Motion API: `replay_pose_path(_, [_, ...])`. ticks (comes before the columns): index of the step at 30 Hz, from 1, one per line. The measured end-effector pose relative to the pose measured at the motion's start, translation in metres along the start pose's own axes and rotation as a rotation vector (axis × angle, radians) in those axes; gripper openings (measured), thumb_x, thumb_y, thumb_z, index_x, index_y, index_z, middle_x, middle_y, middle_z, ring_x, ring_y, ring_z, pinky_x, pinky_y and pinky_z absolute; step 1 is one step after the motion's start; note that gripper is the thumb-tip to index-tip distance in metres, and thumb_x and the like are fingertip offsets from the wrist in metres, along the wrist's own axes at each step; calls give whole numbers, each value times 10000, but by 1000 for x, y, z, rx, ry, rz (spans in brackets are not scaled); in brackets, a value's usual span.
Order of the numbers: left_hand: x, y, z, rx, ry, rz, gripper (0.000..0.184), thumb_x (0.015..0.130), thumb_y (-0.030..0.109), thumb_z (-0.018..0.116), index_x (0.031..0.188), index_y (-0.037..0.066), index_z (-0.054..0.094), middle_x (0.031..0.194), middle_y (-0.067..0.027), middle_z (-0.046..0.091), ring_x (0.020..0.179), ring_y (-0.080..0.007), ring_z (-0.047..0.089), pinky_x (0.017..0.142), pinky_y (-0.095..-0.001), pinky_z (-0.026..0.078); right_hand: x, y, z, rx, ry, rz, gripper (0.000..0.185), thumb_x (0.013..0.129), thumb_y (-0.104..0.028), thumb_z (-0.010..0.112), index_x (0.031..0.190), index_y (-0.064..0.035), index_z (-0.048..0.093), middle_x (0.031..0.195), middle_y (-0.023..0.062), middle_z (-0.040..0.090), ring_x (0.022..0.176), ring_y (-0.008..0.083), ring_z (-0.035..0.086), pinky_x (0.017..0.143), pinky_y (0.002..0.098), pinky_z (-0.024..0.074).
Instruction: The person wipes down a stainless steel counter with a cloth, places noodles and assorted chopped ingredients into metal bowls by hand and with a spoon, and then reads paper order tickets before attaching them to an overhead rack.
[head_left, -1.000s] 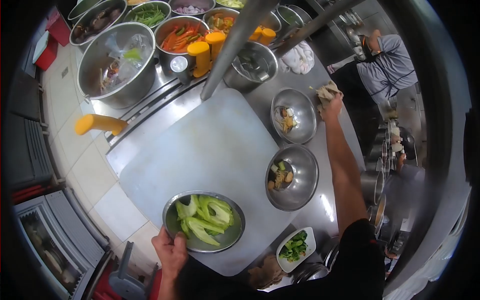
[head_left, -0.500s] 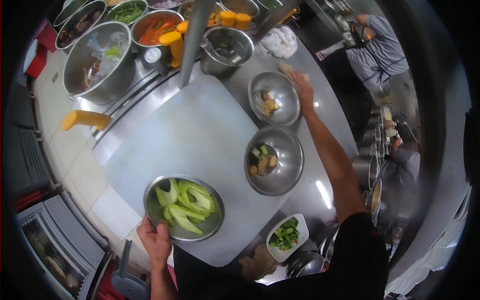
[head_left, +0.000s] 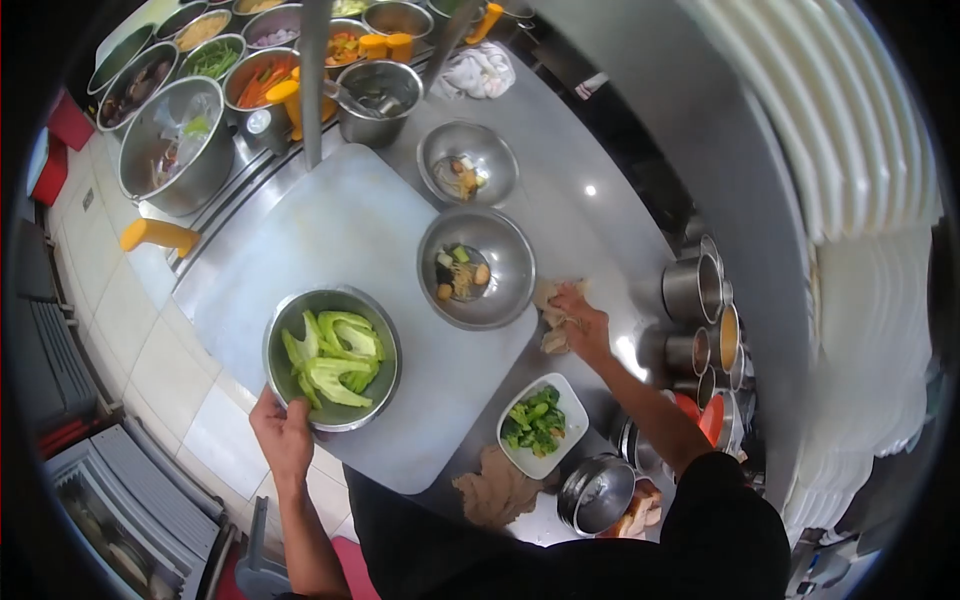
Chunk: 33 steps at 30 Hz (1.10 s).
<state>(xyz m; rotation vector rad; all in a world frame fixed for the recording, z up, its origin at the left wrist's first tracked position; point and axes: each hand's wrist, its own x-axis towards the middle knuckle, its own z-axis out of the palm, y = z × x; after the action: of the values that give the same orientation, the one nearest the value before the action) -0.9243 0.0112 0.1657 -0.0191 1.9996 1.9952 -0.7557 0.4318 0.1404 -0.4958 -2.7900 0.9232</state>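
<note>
- Green leaf pieces [head_left: 335,355], lettuce by the look of it, are sitting in a metal bowl [head_left: 388,375] over the near-left part of the cutting board [head_left: 300,235]. Can't tell if the bowl rests there or is held just above.
- Left hand [head_left: 283,435] has the bowl by its near-left edge, thumb over the rim, other fingers mostly hidden.
- Right hand [head_left: 585,325] has its fingers bent onto a tan cloth [head_left: 556,341], down on the steel counter [head_left: 570,190].
- Progress, as I read it: the leaves are split and bowled, and the wiping looks underway. How much wiping is left, no clue.
- Leaves look crisp and ribbed, pale along the ribs, bright green at the edges. The bowl is round and dull grey.
- Cloth is soft, crumpled, kinda limp. Counter's smooth with hard glints; board is a pale, matte slab with rounded corners.
- Nearby: a near steel bowl [head_left: 510,260] and a far steel bowl [head_left: 500,165], both shiny with small mixed pieces inside, plus a glossy white squarish dish [head_left: 572,400] of dark, frilly greens [head_left: 535,420].
</note>
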Motion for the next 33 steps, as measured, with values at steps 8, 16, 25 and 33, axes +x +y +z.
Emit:
replay_pose_path(8, [-15,91,112,-59,-229,-28,246,784,34,481,969,-99,575,680,-153,627,434,-173,575,435,-279,480,-40,-10,4,49,76,120,372,669,58,498,986,-44,664,1160,145,605,1160,271,530,983,331,421])
replay_pose_path(16, [37,13,379,134,-748,49,230,743,90,524,823,-115,589,704,-271,632,548,-298,658,557,-344,550,-46,4,19,142,143,213,388,664,-4,560,998,-155,687,1140,128,615,1042,297,590,881,368,476])
replay_pose_path(25, [11,-25,357,433,-470,427,311,794,210,607,944,-62,608,927,-239,639,884,-351,632,789,-417,487,-48,-14,10,158,152,297,315,732,-12,521,1014,-35,660,1157,159,605,1103,286,573,954,321,425])
replay_pose_path(33, [-136,-48,172,441,-352,57,276,820,186,567,969,-42,611,779,-187,654,654,-288,644,621,-376,502,-41,10,19,425,227,91,358,741,14,514,1064,-57,651,1131,100,630,1044,218,599,894,311,473])
